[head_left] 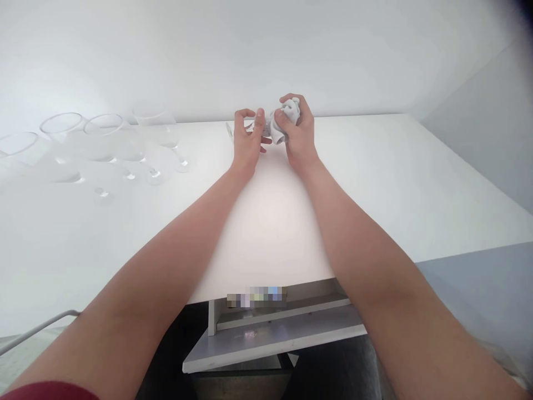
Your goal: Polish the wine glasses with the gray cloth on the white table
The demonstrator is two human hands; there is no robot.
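Observation:
My left hand [249,139] is closed round a clear glass [229,131], probably a stemmed one, held sideways above the far part of the white table. A thin, disc-like edge of it shows left of my fingers. My right hand [303,133] grips a crumpled white cloth [287,118], pressed against the right end of the glass. The two hands are close together, and fingers and cloth hide most of the glass.
Several clear stemmed glasses [155,145] stand on the left of the white table [266,222]. A white wall rises behind. Below the front edge an open drawer [275,333] sticks out, with a blurred item [257,296] in it. A grey curved bar [41,328] is at lower left.

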